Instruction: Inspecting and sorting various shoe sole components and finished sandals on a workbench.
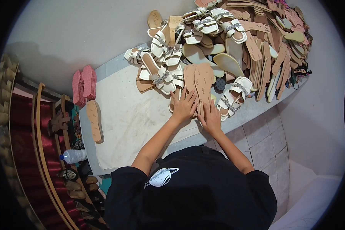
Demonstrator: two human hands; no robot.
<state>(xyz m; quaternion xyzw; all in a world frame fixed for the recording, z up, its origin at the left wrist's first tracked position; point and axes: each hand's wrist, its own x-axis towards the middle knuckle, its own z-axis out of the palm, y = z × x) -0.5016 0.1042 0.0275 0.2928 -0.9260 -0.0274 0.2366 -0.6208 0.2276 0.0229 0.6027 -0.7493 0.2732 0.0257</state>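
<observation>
Worktable [130,115] left half bare — both hands flat, ungripping, on brown soles [199,82].

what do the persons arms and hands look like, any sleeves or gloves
Both hands are bare: no gloves on the left hand or the right hand, and no rings or watch that I can make out. The forearms are uncovered. A black short-sleeved shirt with a white planet-shaped print covers the shoulders and upper arms.

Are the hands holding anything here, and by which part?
Both hands press flat on a pair of tan sole-shaped insoles lying side by side: left hand and right hand on their near ends. Nothing is lifted.
</observation>
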